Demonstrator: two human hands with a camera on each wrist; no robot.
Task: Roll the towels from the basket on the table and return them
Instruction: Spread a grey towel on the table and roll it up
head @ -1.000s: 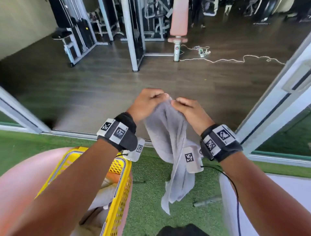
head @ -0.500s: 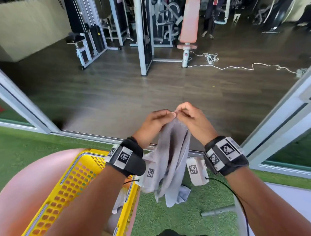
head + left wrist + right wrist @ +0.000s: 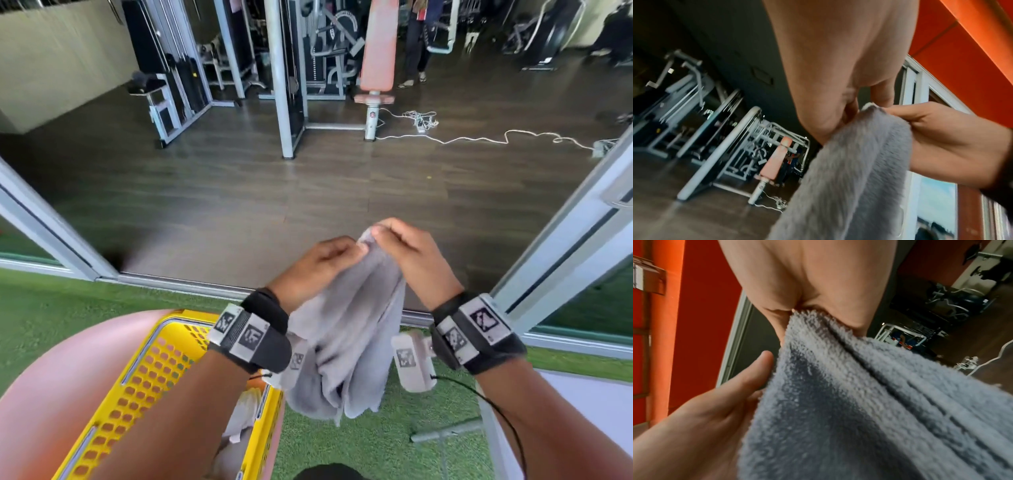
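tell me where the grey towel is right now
In the head view the grey terry towel hangs centre frame, pinched at its top edge by the left hand and right hand, just right of the yellow plastic basket.

A round pink table [image 3: 51, 394] sits at lower left, and a yellow perforated basket [image 3: 144, 387] rests directly on it. The table stands on green turf [image 3: 359, 448]. Beyond a metal door track lies a dark wooden floor [image 3: 274, 198] bearing gym machines.
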